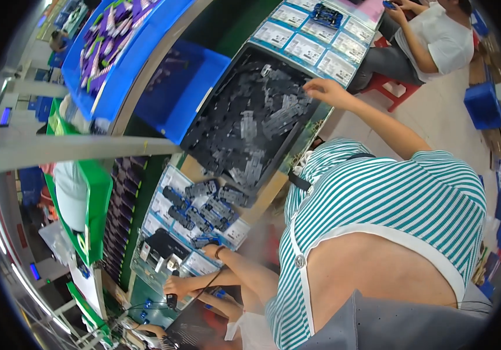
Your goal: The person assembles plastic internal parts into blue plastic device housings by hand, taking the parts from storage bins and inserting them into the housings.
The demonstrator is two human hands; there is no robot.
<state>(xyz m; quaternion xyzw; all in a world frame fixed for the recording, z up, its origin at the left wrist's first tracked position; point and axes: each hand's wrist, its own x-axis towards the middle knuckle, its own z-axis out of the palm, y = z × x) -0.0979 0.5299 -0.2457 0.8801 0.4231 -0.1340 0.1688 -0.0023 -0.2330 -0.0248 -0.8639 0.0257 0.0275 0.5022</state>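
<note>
My right hand point(324, 91) hangs over the right rim of a black bin point(288, 164), fingers loosely stretched out and nothing visible in them. Inside the bin lie many dark grey and black plastic parts point(249, 123) in a loose heap. My left hand point(210, 251), with a dark band at the wrist, is closed on a small blue and black toy car chassis point(205, 240); its fingertips are partly hidden. Beyond that hand, several similar assembled chassis point(212, 211) rest together on a white and light-blue partitioned tray point(237, 231).
Another person's hand point(176, 285) grips a black power screwdriver point(172, 300) close to my left arm. A second partitioned tray point(304, 48) lies past the bin. Blue bins point(172, 96) stand to the left, by a metal bar point(81, 150). Someone sits on a red stool point(391, 92).
</note>
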